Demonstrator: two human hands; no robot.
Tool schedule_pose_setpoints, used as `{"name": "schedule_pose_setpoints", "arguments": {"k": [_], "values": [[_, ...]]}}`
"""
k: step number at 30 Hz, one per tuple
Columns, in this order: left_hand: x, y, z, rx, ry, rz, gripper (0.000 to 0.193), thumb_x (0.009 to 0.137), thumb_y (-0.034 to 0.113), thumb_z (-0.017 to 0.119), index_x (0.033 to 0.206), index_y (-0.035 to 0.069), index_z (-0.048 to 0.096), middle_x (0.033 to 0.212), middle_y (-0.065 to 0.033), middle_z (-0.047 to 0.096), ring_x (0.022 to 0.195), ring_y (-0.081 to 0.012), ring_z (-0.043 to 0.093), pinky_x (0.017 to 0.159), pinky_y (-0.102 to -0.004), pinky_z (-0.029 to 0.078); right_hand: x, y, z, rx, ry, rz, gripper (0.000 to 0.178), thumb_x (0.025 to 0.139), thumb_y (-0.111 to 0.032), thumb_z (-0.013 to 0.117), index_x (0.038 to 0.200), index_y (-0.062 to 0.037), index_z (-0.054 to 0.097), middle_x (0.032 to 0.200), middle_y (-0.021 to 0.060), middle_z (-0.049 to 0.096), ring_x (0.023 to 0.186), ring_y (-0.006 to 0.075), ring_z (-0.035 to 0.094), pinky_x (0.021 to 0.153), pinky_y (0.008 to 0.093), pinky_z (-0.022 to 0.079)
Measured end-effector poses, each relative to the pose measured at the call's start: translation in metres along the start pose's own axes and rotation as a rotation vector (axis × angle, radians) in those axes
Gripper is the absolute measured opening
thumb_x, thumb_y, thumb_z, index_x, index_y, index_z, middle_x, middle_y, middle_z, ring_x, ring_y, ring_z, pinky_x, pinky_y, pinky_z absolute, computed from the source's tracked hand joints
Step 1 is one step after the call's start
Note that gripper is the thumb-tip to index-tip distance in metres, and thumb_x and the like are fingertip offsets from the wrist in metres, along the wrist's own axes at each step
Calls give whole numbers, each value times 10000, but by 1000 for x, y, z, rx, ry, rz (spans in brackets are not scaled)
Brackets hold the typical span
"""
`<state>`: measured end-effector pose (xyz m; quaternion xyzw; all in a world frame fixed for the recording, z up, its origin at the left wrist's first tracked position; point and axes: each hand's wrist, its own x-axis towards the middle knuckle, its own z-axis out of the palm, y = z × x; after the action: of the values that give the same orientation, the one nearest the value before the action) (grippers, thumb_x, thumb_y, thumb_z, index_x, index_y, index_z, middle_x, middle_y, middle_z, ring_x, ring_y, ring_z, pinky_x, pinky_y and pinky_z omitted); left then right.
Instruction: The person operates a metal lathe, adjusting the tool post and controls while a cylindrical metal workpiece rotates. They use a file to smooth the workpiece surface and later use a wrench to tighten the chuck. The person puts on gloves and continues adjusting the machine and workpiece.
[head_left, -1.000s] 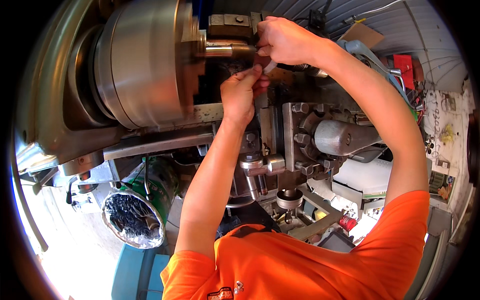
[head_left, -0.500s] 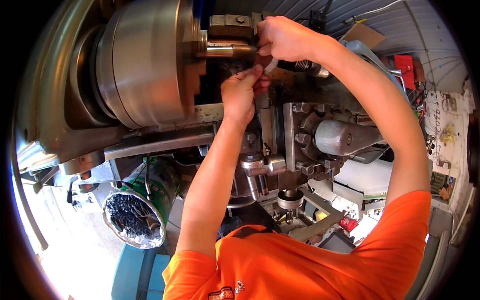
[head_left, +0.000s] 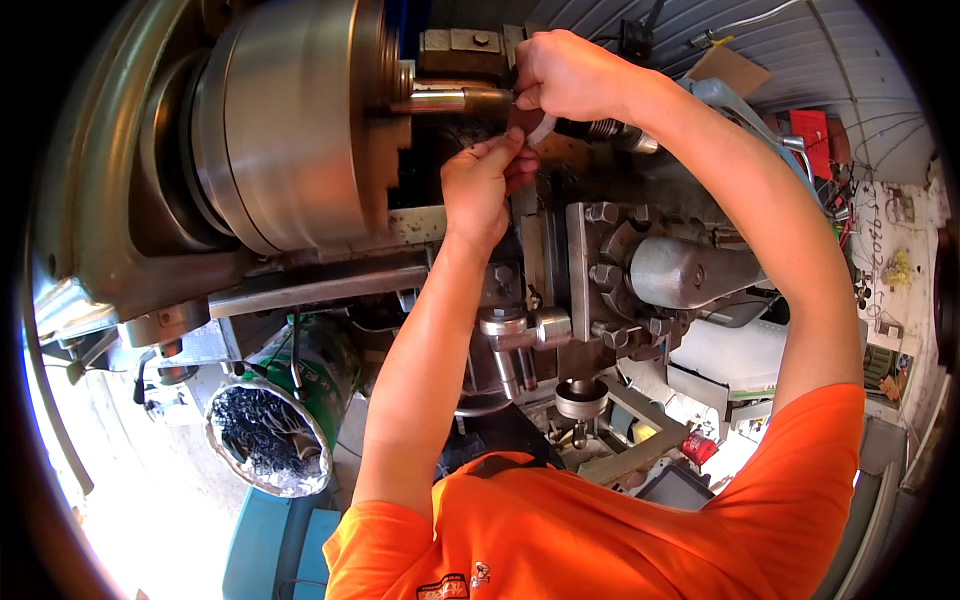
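Note:
A shiny metal bar (head_left: 440,101) sticks out to the right from the lathe chuck (head_left: 295,125), whose blurred jaws suggest it is spinning. Around the bar's right end bends a reddish-brown strip with a pale back (head_left: 540,129), which looks like sandpaper. My right hand (head_left: 565,78), closed, pinches the strip's upper end from above and behind the bar. Below the bar, my left hand (head_left: 483,183) grips the lower end between thumb and fingers. Just right of the strip is the dark, ribbed tailstock end (head_left: 605,131). The fingers partly cover the strip.
A bolted tool post (head_left: 588,270) with a rounded handle (head_left: 690,273) stands below my right forearm. Metal handwheels and levers (head_left: 580,398) sit close to my body. At lower left, a green bucket (head_left: 325,370) holds dark metal shavings beside a blue object (head_left: 265,545).
Both hands keep nearly the same place and grip on the strip. The chuck's jaws look blurred in both frames.

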<state>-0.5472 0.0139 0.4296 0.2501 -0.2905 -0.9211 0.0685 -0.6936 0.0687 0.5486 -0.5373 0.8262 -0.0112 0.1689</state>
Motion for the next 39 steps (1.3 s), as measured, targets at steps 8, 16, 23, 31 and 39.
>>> {"name": "schedule_pose_setpoints", "arguments": {"k": [8,16,23,31,39], "values": [[-3,-2,-2,-26,-12,-6,194,883,188,714,918,0,684,795,-72,685,683,-127,651,630,-222,529,-12,-18,7,-317,142,-120,134,737,-135,690,742,-4,717,848,138,615,902,316,574,785,417,491],[-4,-2,-5,-34,-33,-3,184,893,189,705,932,10,681,792,-65,686,683,-119,651,628,-216,538,-6,-14,4,-233,65,-77,124,747,-116,679,734,5,702,865,144,616,922,348,567,808,418,492],[-3,-1,0,-39,-21,-15,212,885,196,714,944,-6,685,789,-74,684,676,-126,651,632,-225,535,-3,-9,1,-62,10,74,70,734,-67,684,734,-2,710,844,138,612,907,327,579,801,414,500],[-2,-4,-6,-50,-17,-20,216,886,202,713,942,-5,686,791,-72,684,687,-125,651,635,-224,533,-8,-18,11,-285,168,-134,115,706,-110,695,686,3,696,813,147,629,896,331,593,779,421,510],[-1,-1,-1,-27,-29,-13,219,888,206,711,936,-6,686,790,-70,684,684,-125,650,637,-228,533,1,-11,-5,16,-36,116,126,728,-103,698,728,23,699,856,148,622,926,332,597,804,419,498]]}}
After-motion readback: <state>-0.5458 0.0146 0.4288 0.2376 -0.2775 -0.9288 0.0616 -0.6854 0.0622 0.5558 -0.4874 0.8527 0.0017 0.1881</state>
